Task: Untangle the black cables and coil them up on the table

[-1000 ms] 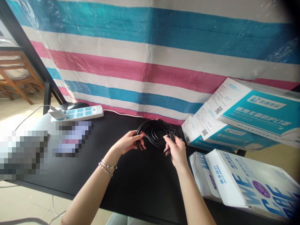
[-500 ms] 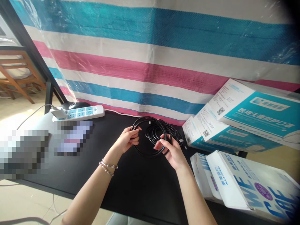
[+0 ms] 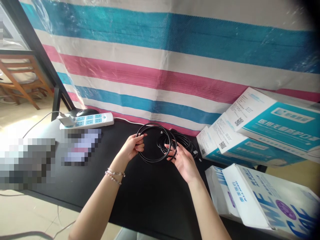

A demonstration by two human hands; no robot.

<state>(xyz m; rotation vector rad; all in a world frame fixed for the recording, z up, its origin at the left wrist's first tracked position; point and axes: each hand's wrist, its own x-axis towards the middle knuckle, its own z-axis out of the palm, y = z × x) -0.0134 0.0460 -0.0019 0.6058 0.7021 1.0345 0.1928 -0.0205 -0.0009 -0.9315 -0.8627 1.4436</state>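
at left edge, two blurred patches hiding what lies on the black table [image 3: 140, 196]. at lower right, white and blue cartons [image 3: 272, 200] cut off by the frame. in centre, thin black coiled cable [image 3: 160, 146] held just above the table, one loop standing nearly upright and facing the camera, the rest bunched behind toward right. left hand [image 3: 132, 149] pinching the loop's left side, fingers pressed together. right hand [image 3: 182, 161] gripping the lower right side, fingers slightly spread. white power strip [image 3: 87, 120] at upper left.
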